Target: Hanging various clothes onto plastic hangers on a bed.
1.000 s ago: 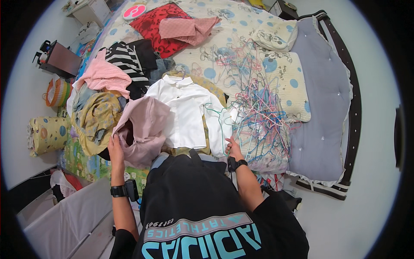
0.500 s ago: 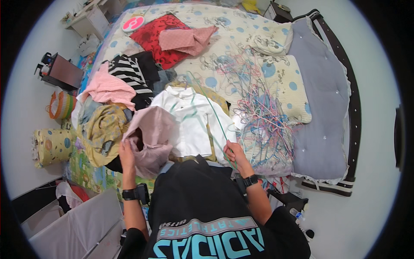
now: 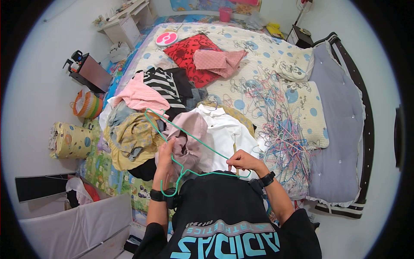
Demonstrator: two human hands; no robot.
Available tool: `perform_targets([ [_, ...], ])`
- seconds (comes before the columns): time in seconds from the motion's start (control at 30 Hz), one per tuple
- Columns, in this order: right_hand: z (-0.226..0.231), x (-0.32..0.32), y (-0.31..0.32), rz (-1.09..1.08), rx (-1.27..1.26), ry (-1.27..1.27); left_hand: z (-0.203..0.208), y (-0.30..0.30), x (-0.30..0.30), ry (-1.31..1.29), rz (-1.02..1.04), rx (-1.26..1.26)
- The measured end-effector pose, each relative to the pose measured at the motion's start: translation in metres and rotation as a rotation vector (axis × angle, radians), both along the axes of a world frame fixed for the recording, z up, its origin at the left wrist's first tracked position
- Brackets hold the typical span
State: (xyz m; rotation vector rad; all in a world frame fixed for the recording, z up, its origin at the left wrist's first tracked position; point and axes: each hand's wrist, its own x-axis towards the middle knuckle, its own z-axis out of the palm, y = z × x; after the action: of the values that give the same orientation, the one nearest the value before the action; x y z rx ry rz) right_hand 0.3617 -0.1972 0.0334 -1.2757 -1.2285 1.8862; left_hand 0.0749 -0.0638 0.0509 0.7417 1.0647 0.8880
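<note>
A green clothes hanger [image 3: 196, 137] lies across the space in front of my chest, its hook pointing toward me. My right hand [image 3: 246, 161] is closed on its long bar near the right end. My left hand [image 3: 165, 153] pinches the edge of a pale mauve-pink garment [image 3: 189, 125], which hangs bunched. The hanger's left part passes right by my left fingers; whether they grip it too, I cannot tell. Beneath and to the right of the pink cloth, a white collared shirt [image 3: 217, 129] is spread on the bed.
To the left are piled clothes: a yellow patterned garment [image 3: 136, 136], a light pink one [image 3: 140, 95] and a striped black one [image 3: 161, 84]. Tangled hangers [image 3: 284, 129] cover the bed's right side. Farther back lie a red cushion [image 3: 185, 56] and a folded pink cloth [image 3: 215, 62].
The green hanger has swung from upright beside my right hand to across my front, hook toward me. My right hand has turned inward. The whole view has shifted, showing more of the far room.
</note>
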Motion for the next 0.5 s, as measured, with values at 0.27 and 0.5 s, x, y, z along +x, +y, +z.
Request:
perform_targets([
  [0.27,0.002,-0.029,0.027,-0.004,0.717,-0.661,-0.016,0.009,0.004,0.114,-0.035,0.072],
  [0.5,0.056,-0.079,0.037,0.023,0.819,-0.285,-0.01,0.012,0.034,0.115,0.012,0.171],
])
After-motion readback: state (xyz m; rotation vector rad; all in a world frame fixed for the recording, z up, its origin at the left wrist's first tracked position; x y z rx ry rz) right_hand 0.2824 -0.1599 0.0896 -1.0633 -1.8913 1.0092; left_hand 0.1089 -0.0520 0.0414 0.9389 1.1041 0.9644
